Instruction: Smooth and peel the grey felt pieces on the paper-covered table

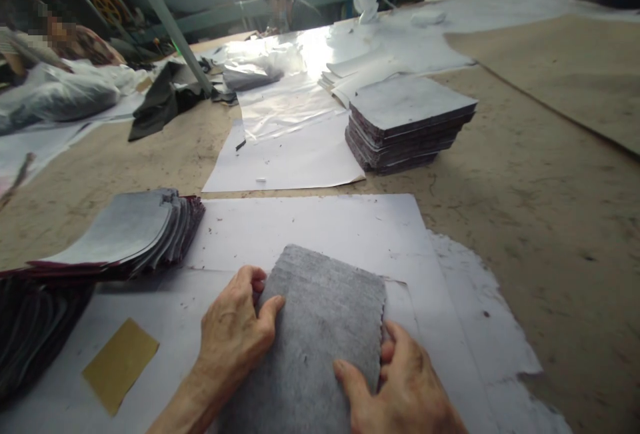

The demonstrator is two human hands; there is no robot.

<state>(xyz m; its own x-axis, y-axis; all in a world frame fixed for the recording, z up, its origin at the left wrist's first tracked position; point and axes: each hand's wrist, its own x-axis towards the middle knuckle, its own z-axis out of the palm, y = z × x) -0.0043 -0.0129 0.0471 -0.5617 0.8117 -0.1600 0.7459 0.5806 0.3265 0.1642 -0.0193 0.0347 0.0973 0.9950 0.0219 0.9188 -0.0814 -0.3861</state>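
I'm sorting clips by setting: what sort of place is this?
Likely a workshop or small factory, judging by the stacked grey pieces, the long worktable littered with scraps, and the other people nearby.

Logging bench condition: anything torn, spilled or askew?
Yes. Beside the right hand, the white paper sheeting has a ragged, torn-looking edge. A small dark scrap lies loose on the white sheet farther back; the grey-topped rectangular stack beside it has uneven, misaligned layers.

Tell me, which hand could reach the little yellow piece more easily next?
Probably the left hand: the yellow piece lies nearer to it. The right hand is farther off, across the grey piece. Both hands hold that piece.
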